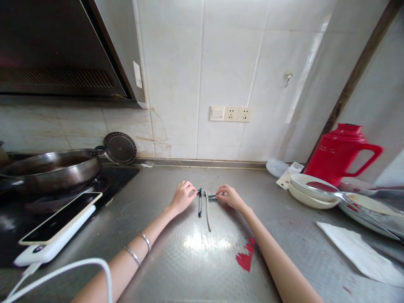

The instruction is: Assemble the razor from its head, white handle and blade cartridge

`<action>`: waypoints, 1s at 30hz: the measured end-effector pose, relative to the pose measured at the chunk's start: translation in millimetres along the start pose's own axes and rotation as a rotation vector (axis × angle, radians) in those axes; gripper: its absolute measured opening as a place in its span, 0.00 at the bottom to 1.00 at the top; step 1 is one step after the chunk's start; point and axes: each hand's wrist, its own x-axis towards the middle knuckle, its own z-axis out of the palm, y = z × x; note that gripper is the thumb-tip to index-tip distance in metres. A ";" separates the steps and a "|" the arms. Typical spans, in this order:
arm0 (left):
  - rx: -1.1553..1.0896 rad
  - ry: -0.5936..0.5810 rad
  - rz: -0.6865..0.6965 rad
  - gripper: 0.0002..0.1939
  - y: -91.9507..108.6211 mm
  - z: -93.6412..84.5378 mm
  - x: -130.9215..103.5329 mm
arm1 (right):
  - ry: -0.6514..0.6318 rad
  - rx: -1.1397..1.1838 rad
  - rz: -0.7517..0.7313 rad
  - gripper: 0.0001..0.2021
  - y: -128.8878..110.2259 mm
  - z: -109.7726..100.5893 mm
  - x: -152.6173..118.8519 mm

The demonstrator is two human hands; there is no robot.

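Note:
On the metal countertop (176, 269), my left hand (183, 197) pinches the top end of a thin black strip (200, 206) between thumb and fingertips. The strip lies pointing toward me and has a small dark knob at its near end. Just right of it lies a thin beige cord or stick (208, 214), apart from both hands. My right hand (230, 196) has its fingertips closed on a small dark green piece (212, 197) that reaches toward the beige cord's top. The exact kind of these small things cannot be made out.
Left are a steel pan (59, 168) on the stove, a phone (63, 216) on a white power bank with a white cable (94, 261). Right are a red thermos (337, 151), stacked bowls (312, 198), and a white paper (360, 250). Red scraps (245, 259) lie near my right forearm.

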 end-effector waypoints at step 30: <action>0.251 -0.568 -0.480 0.13 56.8 1.8 -1.9 | 0.069 -0.064 0.015 0.11 -7.1 -1.7 -0.2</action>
